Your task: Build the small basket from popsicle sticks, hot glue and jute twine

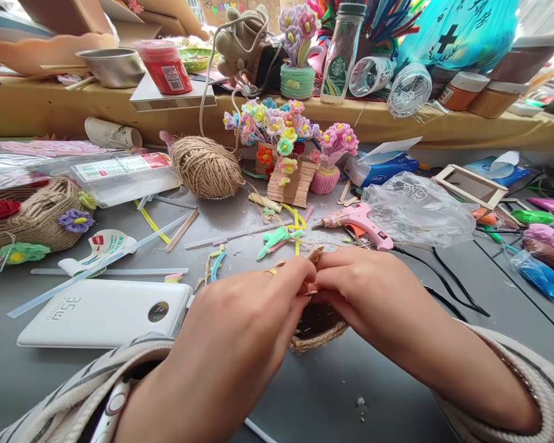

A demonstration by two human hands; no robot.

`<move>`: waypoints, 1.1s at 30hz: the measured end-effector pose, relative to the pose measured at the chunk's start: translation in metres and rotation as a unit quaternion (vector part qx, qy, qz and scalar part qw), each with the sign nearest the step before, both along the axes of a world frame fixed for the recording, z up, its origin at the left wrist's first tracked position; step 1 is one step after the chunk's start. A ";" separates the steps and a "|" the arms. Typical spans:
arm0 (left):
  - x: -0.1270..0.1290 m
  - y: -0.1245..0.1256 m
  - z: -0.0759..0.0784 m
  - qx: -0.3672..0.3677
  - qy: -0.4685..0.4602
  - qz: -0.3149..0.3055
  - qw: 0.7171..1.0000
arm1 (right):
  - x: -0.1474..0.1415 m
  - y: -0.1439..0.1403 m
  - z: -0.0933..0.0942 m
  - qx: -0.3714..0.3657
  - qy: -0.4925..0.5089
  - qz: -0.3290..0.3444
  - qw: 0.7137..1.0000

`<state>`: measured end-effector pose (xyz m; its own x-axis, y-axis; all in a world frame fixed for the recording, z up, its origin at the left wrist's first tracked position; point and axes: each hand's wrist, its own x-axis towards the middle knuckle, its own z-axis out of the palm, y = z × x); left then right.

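Observation:
My left hand (253,320) and my right hand (360,295) meet at the middle of the grey table, fingertips pinched together on a small twine-wrapped basket piece (316,332). A short end of braided jute (314,252) sticks up between the fingertips. The rim of the twine basket shows below my hands; most of it is hidden by them. A ring sits on a finger of my left hand.
A pink glue gun (360,221) lies just behind my hands, with a crumpled plastic bag (415,209) to its right. A ball of jute twine (207,166), pipe-cleaner flower pots (281,141), a white power bank (106,312), glue sticks (96,271) and a twine basket (32,218) surround them.

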<state>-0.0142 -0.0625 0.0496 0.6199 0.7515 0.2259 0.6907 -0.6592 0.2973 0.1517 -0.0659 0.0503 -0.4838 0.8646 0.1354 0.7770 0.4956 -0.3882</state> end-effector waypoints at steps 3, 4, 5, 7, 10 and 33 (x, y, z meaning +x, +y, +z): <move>-0.001 -0.001 0.000 0.007 0.004 0.007 1.000 | 0.000 -0.002 0.000 0.001 -0.004 -0.002 1.000; -0.002 -0.001 0.000 0.009 0.005 0.008 1.000 | 0.000 -0.003 0.000 0.002 -0.005 -0.002 1.000; -0.002 -0.002 0.000 0.012 0.006 0.008 1.000 | 0.000 -0.003 -0.001 0.003 -0.006 -0.001 1.000; -0.002 -0.003 0.000 0.015 0.009 0.005 1.000 | -0.001 -0.004 -0.001 0.005 -0.007 -0.002 1.000; -0.002 -0.003 0.000 0.018 0.007 0.000 1.000 | -0.001 -0.004 -0.002 0.004 -0.013 -0.005 1.000; -0.003 -0.003 0.001 0.003 0.011 -0.003 1.000 | -0.002 -0.005 0.000 -0.016 -0.024 -0.013 0.999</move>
